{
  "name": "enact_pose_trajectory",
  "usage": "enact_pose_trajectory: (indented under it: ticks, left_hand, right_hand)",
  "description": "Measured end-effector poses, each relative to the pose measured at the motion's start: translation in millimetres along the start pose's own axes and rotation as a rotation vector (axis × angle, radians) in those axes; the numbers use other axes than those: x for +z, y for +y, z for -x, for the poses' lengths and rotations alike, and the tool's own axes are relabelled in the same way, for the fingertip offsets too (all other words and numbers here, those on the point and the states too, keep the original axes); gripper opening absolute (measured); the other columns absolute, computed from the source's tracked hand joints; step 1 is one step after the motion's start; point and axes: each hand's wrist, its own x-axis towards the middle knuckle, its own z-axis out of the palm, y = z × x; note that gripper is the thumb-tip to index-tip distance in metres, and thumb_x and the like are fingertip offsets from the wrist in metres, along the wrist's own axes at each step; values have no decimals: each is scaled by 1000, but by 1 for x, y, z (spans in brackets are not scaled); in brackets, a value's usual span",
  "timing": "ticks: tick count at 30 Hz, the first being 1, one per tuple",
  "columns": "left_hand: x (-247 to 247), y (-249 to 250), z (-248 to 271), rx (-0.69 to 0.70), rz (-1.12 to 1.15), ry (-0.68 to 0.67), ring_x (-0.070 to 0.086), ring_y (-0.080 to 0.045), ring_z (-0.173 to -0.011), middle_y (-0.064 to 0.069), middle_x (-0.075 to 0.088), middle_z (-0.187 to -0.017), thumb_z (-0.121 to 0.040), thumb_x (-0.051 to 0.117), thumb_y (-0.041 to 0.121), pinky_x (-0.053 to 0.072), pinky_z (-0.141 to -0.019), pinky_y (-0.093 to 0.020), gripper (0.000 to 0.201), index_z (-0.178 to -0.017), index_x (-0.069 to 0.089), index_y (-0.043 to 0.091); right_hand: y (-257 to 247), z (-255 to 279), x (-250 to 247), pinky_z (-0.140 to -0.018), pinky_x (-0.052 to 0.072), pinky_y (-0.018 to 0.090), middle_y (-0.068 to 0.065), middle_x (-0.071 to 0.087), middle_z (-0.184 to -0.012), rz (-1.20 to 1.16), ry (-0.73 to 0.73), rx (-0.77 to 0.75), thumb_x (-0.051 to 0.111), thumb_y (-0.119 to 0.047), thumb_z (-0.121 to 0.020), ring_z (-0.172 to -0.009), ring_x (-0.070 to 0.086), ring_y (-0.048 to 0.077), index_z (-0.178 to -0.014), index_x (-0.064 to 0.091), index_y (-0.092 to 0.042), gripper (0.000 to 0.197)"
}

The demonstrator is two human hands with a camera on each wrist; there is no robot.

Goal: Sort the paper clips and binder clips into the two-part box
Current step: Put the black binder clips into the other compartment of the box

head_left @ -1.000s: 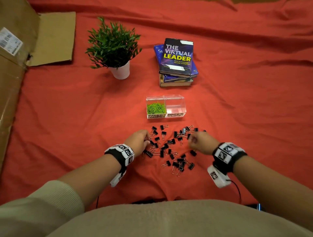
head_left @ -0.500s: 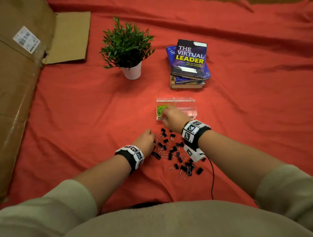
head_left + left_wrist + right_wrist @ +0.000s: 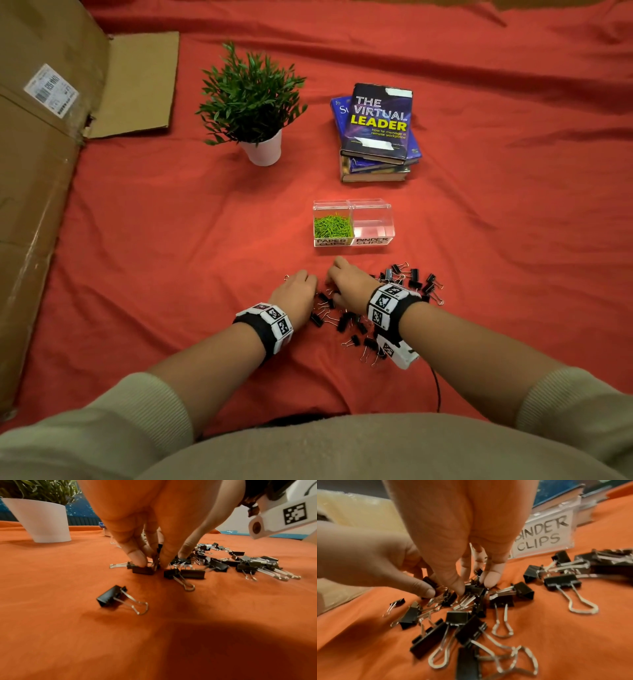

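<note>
Many black binder clips (image 3: 352, 322) lie loose on the red cloth in front of the clear two-part box (image 3: 388, 219). Its left part holds green paper clips (image 3: 333, 226); the right part, labelled BINDER CLIPS (image 3: 544, 538), has nothing in it. My left hand (image 3: 301, 286) is at the pile's left edge, fingers curled down and pinching a binder clip (image 3: 143, 570). My right hand (image 3: 337, 284) is right beside it, thumb and fingers pinching a binder clip (image 3: 475, 590) in the pile. The two hands nearly touch.
A potted plant (image 3: 253, 102) in a white pot and a stack of books (image 3: 376, 137) stand behind the box. A large cardboard box (image 3: 37, 192) runs along the left. More binder clips (image 3: 414, 277) lie to the right of my right wrist.
My right hand has come back from the box to the pile, beside my left hand, and taken hold of a clip. My left hand has stayed at the pile's left edge.
</note>
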Motion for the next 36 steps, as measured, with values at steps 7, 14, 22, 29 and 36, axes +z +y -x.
enact_pose_trajectory:
  ticks: [7,14,22,29,36]
  left_hand:
    - [-16,-2,-10,-31,264,35,57,-33,-90,-10,48,-102,-83,55,7,48,-82,-43,13,-96,56,10]
    - [-63,30,-48,47,404,183,56,-16,-86,-2,63,-95,-85,62,8,48,-81,-31,10,-94,60,11]
    - [-89,75,-106,11,449,202,62,-22,-89,-4,67,-99,-85,60,9,49,-78,-30,11,-96,59,13]
    - [-81,85,-124,30,378,152,63,-27,-92,-9,68,-99,-85,62,8,51,-80,-32,12,-97,62,11]
    - [-61,74,-81,55,283,220,54,-21,-98,-4,61,-100,-84,61,13,44,-85,-32,12,-95,64,15]
  right_hand:
    - [0,8,5,-79,49,38,11,42,-113,-105,26,83,63,-5,-76,-88,57,32,-101,55,-4,26]
    - [9,19,9,-78,46,39,13,51,-110,-143,93,97,58,-2,-72,-93,57,34,-100,53,-4,28]
    - [41,37,-9,-57,42,15,0,60,-75,-583,149,249,62,1,-73,-69,56,14,-80,64,-14,16]
    - [72,48,-67,-47,42,21,-2,57,-65,-830,345,326,62,4,-79,-50,48,9,-73,60,-15,20]
    - [75,14,-100,-56,41,24,-2,60,-70,-666,406,257,60,0,-79,-58,50,7,-81,63,-11,11]
